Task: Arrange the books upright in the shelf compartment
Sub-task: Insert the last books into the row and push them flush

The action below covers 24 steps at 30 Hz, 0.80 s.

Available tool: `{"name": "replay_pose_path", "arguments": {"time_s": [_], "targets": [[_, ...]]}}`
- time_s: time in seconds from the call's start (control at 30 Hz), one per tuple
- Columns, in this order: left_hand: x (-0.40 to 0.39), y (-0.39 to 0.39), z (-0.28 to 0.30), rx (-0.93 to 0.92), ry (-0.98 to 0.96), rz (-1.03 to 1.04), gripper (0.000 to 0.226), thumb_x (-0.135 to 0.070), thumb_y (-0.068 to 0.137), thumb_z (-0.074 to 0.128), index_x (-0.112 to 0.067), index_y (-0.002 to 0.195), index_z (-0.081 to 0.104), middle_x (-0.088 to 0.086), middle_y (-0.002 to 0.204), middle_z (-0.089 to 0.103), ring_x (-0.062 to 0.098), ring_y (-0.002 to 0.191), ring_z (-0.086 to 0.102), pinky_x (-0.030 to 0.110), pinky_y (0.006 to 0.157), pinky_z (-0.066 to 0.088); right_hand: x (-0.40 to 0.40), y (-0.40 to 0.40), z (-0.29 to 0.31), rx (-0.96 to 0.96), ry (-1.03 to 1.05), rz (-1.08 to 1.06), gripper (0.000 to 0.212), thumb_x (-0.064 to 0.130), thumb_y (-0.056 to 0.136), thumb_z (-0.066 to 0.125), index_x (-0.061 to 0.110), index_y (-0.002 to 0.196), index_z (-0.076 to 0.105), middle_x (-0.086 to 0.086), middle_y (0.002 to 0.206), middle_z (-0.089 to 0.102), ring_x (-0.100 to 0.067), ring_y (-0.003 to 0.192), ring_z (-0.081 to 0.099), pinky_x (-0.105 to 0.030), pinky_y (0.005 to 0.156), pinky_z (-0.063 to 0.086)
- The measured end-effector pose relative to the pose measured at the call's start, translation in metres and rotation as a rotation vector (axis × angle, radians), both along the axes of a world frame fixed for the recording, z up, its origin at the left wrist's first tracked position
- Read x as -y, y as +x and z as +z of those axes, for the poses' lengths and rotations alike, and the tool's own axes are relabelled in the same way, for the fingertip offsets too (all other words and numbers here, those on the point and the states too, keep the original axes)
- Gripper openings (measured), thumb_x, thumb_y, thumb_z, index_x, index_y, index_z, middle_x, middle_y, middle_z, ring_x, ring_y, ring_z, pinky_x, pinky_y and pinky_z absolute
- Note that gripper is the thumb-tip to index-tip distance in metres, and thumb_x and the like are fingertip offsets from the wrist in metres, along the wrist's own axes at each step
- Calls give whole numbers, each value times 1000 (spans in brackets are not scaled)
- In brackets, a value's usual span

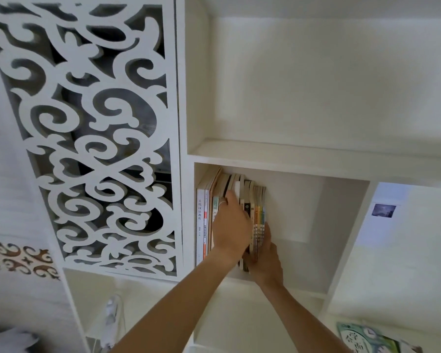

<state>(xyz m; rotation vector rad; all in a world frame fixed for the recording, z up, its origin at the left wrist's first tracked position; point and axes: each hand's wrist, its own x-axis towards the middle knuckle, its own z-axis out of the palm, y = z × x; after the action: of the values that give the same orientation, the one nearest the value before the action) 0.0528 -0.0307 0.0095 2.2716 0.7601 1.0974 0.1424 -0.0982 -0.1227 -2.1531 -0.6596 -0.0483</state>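
Head view: books stand in a row at the left end of the shelf compartment, centre frame. Left hand lies flat on the spines w/ fingers together, pressing, not pinching. Right hand cups the row's right end & bottom edge; its fingers are hidden, can't tell. Squeeze leftward, keep spines flush, let go slowly so nothing tips
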Motion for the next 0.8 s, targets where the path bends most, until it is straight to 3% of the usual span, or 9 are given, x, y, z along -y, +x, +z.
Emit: {"name": "replay_pose_path", "arguments": {"time_s": [0.1,0.17,0.23,0.27,0.43,0.53,0.6,0.67,0.8], "targets": [[14,-16,-38,102,8,11,39,-15,105,46,-12,142,37,6,112,57,9,75,56,18,57,48,-1,0,-1,6,-9,-2,110,62,83,68,43,158,-10,-10,130,57,-33,107,67,-51,81,60],[21,-30,-81,152,7,-64,40,-23,108,43,-18,146,33,3,125,54,6,94,59,21,74,58,-3,2,-3,17,35,18,109,63,82,70,46,157,-7,-7,129,62,-29,104,70,-51,78,63],[17,-40,-118,145,10,-101,40,-34,107,40,-22,145,32,0,137,47,11,117,55,31,93,58,-5,3,-4,10,52,26,110,57,82,74,48,156,-6,-6,131,62,-28,107,69,-53,79,63],[13,-42,-125,160,3,-72,41,-42,106,39,-23,142,35,-1,137,45,13,121,52,34,96,57,-6,4,-4,8,46,22,110,56,82,75,49,156,-6,-6,131,62,-28,108,69,-53,79,63],[5,-35,-73,341,-54,-32,45,-56,100,39,-20,126,48,-8,118,54,4,102,59,21,78,57,-6,3,-2,11,11,26,112,62,80,73,45,157,-6,-7,133,60,-31,111,67,-53,82,62],[-9,-12,-44,44,-97,-15,42,-54,100,45,-17,121,50,-2,107,63,13,91,65,26,71,55,-5,3,-1,-6,-34,18,111,57,85,72,38,161,-7,-11,136,53,-34,117,62,-52,89,58],[-17,0,-47,-216,-175,-74,33,-37,103,50,-9,121,50,6,105,68,20,87,69,33,71,60,-4,3,-1,-3,-33,13,110,55,86,71,37,161,-7,-12,137,52,-34,119,61,-52,90,57],[-14,-1,-55,-372,-143,-90,23,-23,105,48,-5,118,53,10,106,70,23,88,72,32,73,62,-5,3,-1,-4,-20,26,110,55,86,71,38,160,-9,-11,135,53,-33,117,62,-51,90,57],[15,-17,-80,-262,-121,-20,18,-14,105,46,-7,122,49,8,108,71,20,89,72,31,74,62,-4,3,-1,2,10,30,111,56,84,74,41,159,-6,-9,131,56,-34,112,65,-50,88,56]]}}
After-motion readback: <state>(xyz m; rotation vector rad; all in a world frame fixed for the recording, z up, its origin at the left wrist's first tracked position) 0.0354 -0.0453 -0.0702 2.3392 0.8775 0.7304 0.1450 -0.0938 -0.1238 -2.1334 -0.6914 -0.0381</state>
